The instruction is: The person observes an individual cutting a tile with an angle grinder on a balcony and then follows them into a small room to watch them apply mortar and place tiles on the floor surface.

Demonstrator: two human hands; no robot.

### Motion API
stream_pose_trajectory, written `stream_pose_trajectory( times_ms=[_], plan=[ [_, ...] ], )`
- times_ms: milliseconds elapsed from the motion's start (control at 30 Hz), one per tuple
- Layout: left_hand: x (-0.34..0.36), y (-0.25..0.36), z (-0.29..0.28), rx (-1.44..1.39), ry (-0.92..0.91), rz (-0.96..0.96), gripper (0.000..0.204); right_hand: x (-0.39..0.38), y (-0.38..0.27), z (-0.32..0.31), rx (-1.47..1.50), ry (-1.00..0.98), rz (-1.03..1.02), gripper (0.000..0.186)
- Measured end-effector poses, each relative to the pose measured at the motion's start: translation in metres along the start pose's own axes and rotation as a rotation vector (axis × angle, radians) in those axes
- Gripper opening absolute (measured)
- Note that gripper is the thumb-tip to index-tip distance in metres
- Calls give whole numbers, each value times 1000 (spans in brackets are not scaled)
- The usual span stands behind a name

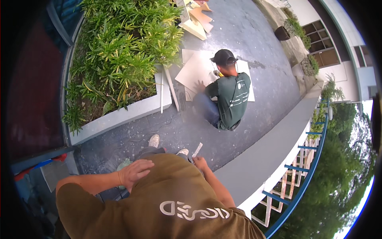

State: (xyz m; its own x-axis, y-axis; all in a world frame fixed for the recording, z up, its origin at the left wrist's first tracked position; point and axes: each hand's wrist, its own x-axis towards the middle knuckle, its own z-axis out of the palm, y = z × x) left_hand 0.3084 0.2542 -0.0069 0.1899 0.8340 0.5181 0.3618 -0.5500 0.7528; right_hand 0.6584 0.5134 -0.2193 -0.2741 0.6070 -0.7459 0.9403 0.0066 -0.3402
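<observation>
My left hand (137, 173) lies flat against the front of my brown shirt (167, 179), its fingers stretched out and nothing in them. On the other side of my body, my right hand (200, 162) is closed round the lower end of a thin, pale flat strip (197, 149). The strip points up and away from me; its exact kind is too small to make out. Below, the tips of my light shoes (154, 140) show on the grey floor.
Ahead, a person (232, 93) in a dark green shirt and cap crouches over pale flat sheets (195, 73), something yellow at one hand. A white-edged planter (115, 119) full of leafy plants stands left. Cut boards (195, 26) lie beyond. A low grey wall (270, 135) with blue railing (296, 197) runs along the right.
</observation>
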Motion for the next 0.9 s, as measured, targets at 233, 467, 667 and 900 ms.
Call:
stream_pose_trajectory(
  times_ms=[233, 467, 667, 900],
  plan=[
    [1, -1, -3, 25, 8, -11, 67, 6, -2, 1, 10, 0, 9, 49],
    [0, -4, -3, 39, 9, -19, 65, 12, -2, 3, -41, 120, -133, 40],
    [-4, -6, -2, 46, 4, -35, 66, 2, -20, -10, -19, 41, -84, 44],
    [-3, -3, -3, 19, 13, -52, 71, 3, -20, -17, -25, 18, -15, 48]
  ],
)
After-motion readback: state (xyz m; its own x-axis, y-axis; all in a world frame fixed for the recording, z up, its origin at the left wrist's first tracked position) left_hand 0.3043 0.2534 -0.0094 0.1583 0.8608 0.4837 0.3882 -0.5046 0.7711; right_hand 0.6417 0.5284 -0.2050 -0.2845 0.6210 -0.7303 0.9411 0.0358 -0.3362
